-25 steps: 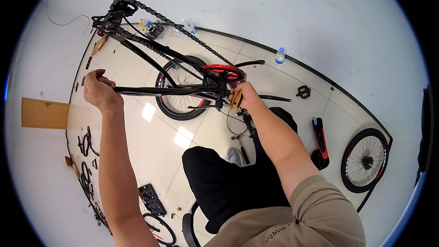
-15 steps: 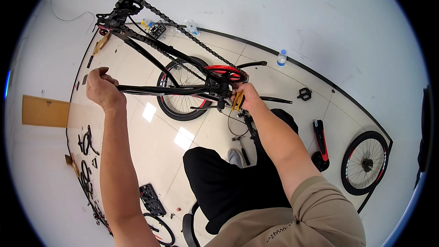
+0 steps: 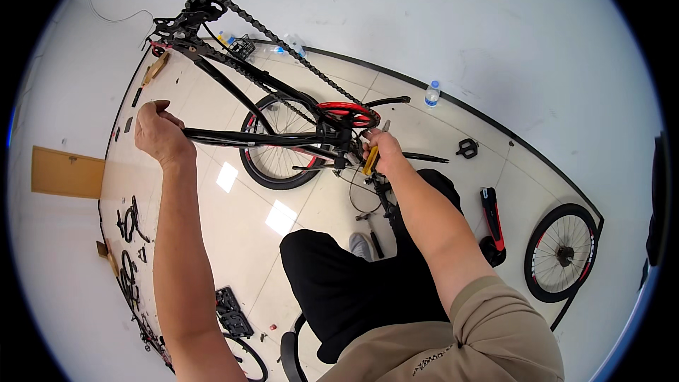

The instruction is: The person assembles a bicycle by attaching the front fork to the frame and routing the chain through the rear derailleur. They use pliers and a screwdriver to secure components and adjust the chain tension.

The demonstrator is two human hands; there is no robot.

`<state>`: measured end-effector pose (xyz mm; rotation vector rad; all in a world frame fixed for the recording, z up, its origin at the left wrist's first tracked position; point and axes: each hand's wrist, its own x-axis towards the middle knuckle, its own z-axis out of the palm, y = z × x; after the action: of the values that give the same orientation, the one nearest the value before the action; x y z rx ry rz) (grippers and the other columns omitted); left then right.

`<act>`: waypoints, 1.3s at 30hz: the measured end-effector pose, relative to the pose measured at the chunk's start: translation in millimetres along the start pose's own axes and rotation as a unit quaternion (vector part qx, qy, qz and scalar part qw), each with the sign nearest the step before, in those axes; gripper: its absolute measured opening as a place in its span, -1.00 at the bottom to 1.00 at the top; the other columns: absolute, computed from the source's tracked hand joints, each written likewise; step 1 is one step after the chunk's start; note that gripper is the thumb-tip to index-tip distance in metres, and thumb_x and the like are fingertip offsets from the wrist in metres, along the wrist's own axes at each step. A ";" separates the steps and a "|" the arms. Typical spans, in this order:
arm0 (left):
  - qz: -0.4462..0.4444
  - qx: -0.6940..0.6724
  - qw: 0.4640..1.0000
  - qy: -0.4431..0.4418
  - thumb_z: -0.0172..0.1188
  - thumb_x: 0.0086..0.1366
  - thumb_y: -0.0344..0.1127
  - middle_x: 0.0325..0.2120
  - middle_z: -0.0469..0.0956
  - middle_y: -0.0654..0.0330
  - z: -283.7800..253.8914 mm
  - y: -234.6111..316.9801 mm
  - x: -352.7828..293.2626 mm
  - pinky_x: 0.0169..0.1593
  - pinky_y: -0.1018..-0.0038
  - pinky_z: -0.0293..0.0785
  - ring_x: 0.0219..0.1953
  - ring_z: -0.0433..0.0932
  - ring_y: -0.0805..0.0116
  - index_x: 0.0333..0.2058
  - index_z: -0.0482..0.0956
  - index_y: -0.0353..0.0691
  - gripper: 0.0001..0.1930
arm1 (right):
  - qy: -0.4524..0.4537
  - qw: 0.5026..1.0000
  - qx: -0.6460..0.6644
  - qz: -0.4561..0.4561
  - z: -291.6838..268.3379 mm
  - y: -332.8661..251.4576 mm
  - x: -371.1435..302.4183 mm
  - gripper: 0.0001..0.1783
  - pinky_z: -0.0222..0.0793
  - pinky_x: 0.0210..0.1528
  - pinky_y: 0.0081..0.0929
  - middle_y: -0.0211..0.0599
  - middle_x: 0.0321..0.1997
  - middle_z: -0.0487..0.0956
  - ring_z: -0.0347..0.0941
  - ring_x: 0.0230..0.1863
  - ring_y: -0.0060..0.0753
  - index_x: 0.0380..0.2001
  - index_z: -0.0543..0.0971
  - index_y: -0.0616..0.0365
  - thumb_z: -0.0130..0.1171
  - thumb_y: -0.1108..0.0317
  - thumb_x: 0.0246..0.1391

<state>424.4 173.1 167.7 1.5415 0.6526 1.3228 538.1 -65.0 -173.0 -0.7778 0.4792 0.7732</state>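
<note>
A black bicycle frame [image 3: 244, 139] is held up in front of me, its rear wheel off. My left hand [image 3: 161, 134] is closed around the end of one frame tube at the left. My right hand [image 3: 384, 151] grips yellow-handled pliers [image 3: 371, 161] beside the crank area, their metal end poking out above my fingers. Just above that hand is the red chainring [image 3: 348, 114]. A black chain [image 3: 283, 46] runs from it up to the rear derailleur [image 3: 205, 7]. My fingers partly hide the pliers, and I cannot tell what their jaws touch.
A spoked wheel [image 3: 562, 253] leans at the right wall, near a black-and-red part [image 3: 493, 219]. A pedal [image 3: 467, 148], a water bottle [image 3: 432, 93], a hammer [image 3: 373, 235] and a tool case [image 3: 233, 311] are on the tiled floor. More bicycle parts [image 3: 131, 223] lie left.
In my right hand the pliers have turned: their handles look closer together and the metal end now shows above my fingers. My left hand keeps its hold on the tube.
</note>
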 end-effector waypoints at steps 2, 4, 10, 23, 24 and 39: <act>0.000 -0.003 1.000 -0.004 -0.01 0.16 -0.34 -0.79 0.26 0.27 0.2 -3.5 1.4 -0.58 0.53 0.16 -0.73 0.21 0.48 -0.50 0.49 -0.44 -0.76 | 0.027 0.999 -0.038 -0.012 -3.2 -0.4 -6.9 -0.68 0.32 -0.44 -0.37 -0.24 -0.15 0.49 0.42 -0.42 -0.39 -0.15 0.41 0.17 -0.06 0.59 -0.04; 0.007 -0.003 1.000 -0.011 -0.01 0.18 -0.35 -0.77 0.27 0.27 -0.6 -5.5 4.3 -0.59 0.52 0.19 -0.72 0.23 0.47 -0.50 0.49 -0.45 -0.76 | 0.070 0.993 -0.089 -0.019 -4.2 -2.0 -13.2 -0.72 0.30 -0.46 -0.39 -0.25 -0.19 0.52 0.42 -0.45 -0.41 -0.15 0.44 0.20 -0.02 0.53 0.01; 0.029 0.001 1.000 0.012 0.01 0.11 -0.28 -0.78 0.31 0.25 -2.8 -15.9 12.8 -0.53 0.49 0.18 -0.69 0.27 0.47 -0.59 0.52 -0.39 -0.73 | 0.126 0.964 -0.204 -0.114 -12.7 -9.7 -49.7 -0.83 0.23 -0.59 -0.49 -0.33 -0.43 0.52 0.35 -0.60 -0.51 -0.24 0.53 0.21 0.11 0.45 0.06; 0.086 0.021 0.995 0.036 0.05 0.08 -0.26 -0.74 0.37 0.23 3.7 -19.5 12.5 -0.46 0.40 0.23 -0.59 0.24 0.46 -0.67 0.47 -0.38 -0.71 | 0.002 0.697 -0.604 -0.386 61.8 -103.7 -78.4 -0.77 0.41 -0.31 -0.42 -0.23 -0.48 0.61 0.51 -0.43 -0.38 -0.26 0.65 0.25 0.27 0.37 0.00; 0.132 0.068 0.988 0.031 0.03 0.09 -0.29 -0.71 0.42 0.08 -0.7 -26.3 19.4 -0.44 0.34 0.28 -0.59 0.35 0.28 -0.64 0.45 -0.38 -0.74 | -0.014 0.673 -0.619 -0.406 64.5 -103.1 -76.2 -0.76 0.41 -0.32 -0.42 -0.23 -0.49 0.61 0.50 -0.44 -0.38 -0.27 0.65 0.25 0.28 0.36 -0.01; 0.131 0.025 0.990 0.048 -0.02 0.15 -0.21 -0.73 0.37 0.00 7.5 -15.3 1.7 -0.43 0.25 0.28 -0.61 0.31 0.24 -0.63 0.42 -0.42 -0.65 | -0.068 0.759 -0.591 -0.264 65.6 -121.5 -79.6 -0.77 0.36 -0.42 -0.54 -0.32 -0.43 0.58 0.54 -0.42 -0.54 -0.26 0.56 0.31 0.27 0.37 0.06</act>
<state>434.8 178.2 155.0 1.6536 0.5598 1.5956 587.8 -106.0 -27.3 -1.9192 -0.4701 0.5183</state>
